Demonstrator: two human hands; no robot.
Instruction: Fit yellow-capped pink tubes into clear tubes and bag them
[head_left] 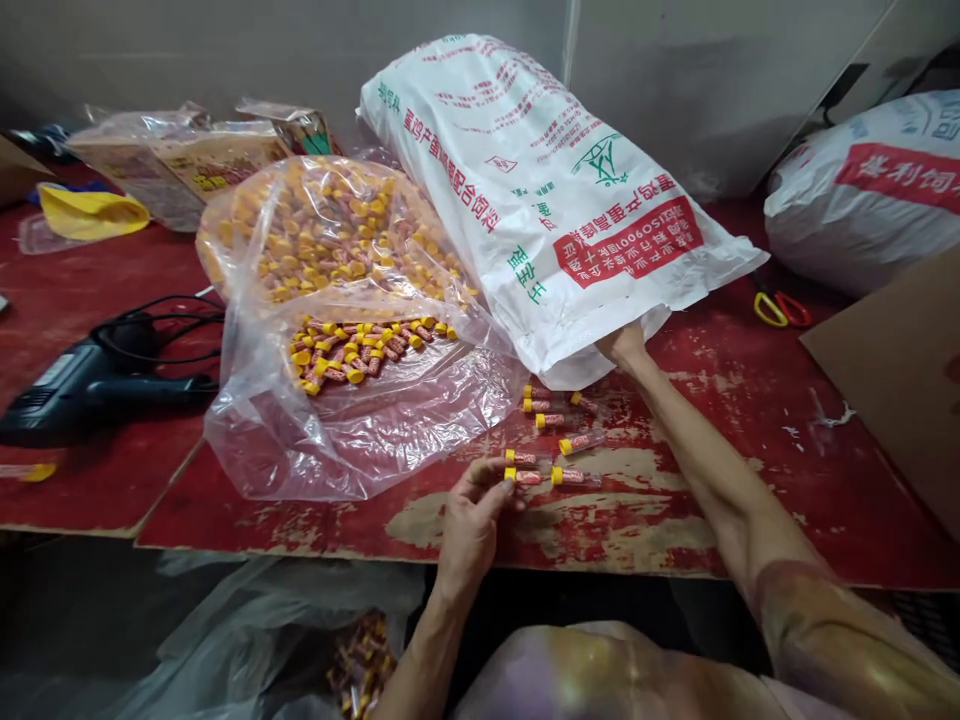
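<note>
A worn red worktop (862,500) carries a large printed white sack (540,200), a clear plastic bag (420,440), loose yellow-capped clear tubes (577,443) and a dark gun-shaped corded tool (82,388).

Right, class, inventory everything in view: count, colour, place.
tubes: many, yellow-capped, in bags and loose
bags: two, clear, on and below table
sacks: two, printed white, centre and right
packets: several, mixed colours, back left
corded tool: one, dark, left
scissors: one, yellow-red, right
yellow item: one, back left
cardboard: one piece, brown, right edge
table: one, red, centre
wall: one, grey, back
left hand: one, at tubes
right hand: one, partly hidden at sack
</note>
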